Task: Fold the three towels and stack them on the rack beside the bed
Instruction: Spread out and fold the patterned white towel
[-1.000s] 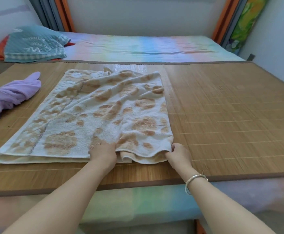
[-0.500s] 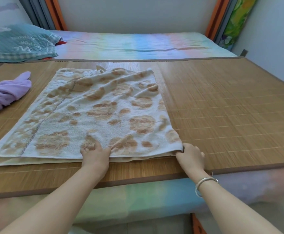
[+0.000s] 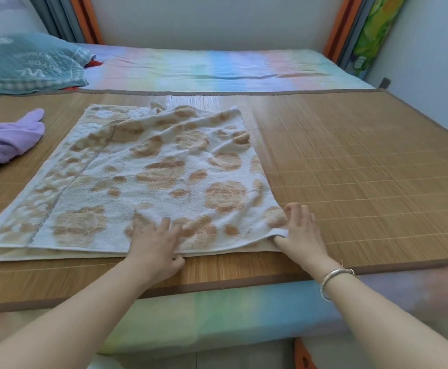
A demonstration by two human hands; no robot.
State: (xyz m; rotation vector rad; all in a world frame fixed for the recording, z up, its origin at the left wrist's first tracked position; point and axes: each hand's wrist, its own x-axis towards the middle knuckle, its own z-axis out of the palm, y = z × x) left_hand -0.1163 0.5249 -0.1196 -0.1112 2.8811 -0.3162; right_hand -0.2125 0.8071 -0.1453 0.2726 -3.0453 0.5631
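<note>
A white towel with orange flower prints [image 3: 148, 179] lies folded in two layers on the bamboo mat [image 3: 350, 169]. My left hand [image 3: 155, 242] presses flat on the towel's near edge, fingers straight. My right hand [image 3: 301, 234] pinches the towel's near right corner between thumb and fingers. A crumpled purple towel [image 3: 7, 139] lies at the left edge of the mat. A teal quilted cloth with white lettering [image 3: 34, 63] lies at the far left of the bed. No rack is in view.
The mat covers the near part of a bed with a pastel striped sheet [image 3: 217, 67]. A wall runs along the right side. Orange posts [image 3: 336, 25] stand at the far corners. The mat's near edge [image 3: 217, 284] is just below my wrists.
The towel's near right corner has been drawn out to the right and laid flatter. My left hand has spread flat on the near edge. The view has shifted slightly.
</note>
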